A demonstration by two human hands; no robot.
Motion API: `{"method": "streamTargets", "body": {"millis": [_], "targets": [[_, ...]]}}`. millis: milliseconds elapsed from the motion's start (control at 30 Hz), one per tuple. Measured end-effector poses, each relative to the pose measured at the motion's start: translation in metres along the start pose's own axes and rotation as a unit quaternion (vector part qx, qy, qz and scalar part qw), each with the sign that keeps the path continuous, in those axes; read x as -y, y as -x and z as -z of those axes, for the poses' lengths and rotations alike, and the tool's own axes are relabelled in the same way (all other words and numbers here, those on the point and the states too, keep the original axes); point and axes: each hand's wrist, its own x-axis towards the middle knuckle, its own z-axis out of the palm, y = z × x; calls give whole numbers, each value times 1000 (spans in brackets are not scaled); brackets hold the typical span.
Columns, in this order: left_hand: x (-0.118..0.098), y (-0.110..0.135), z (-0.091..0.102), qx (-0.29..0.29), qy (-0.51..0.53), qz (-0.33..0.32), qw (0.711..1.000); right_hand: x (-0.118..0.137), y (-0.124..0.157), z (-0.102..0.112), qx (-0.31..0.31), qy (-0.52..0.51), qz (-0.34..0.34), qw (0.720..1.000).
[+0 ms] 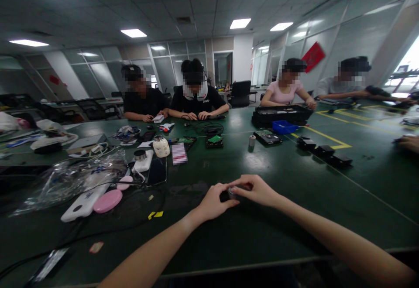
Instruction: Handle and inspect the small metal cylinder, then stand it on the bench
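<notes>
Now holding a small, grey, metallic-looking cylinder (232, 193) in a narrow two-handed grip, on or just above the dark-green bench (271, 240): brace with left hand (214, 201), guide lightly with right hand (258, 190).

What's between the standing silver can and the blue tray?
In the head view, a flat dark device lies between the silver can and the blue tray.

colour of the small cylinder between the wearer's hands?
Grey, where the small cylinder shows; seen in the head view.
</notes>
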Motion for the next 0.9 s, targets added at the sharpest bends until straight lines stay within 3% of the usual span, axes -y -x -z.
{"method": "streamTargets", "body": {"millis": [200, 367, 500, 600, 767, 900], "targets": [[1, 0, -1, -4, -2, 2, 1000, -9, -6, -1, -44, 32, 11, 998], [-3, 0, 2, 6, 5, -5, 1000, -59, -18, 32, -130, 122, -51, 983], [-4, 1, 3, 10, 3, -4, 1000, -101, -16, 50, -101, 155, -80, 980], [-4, 1, 3, 13, 4, -2, 1000, -118, -13, 53, -81, 166, -95, 978], [-5, 2, 4, 10, 2, -4, 1000, -119, -14, 53, -83, 164, -101, 978], [-6, 2, 5, 14, 5, 1, 1000, -96, -14, 45, -112, 143, -94, 979]]}}
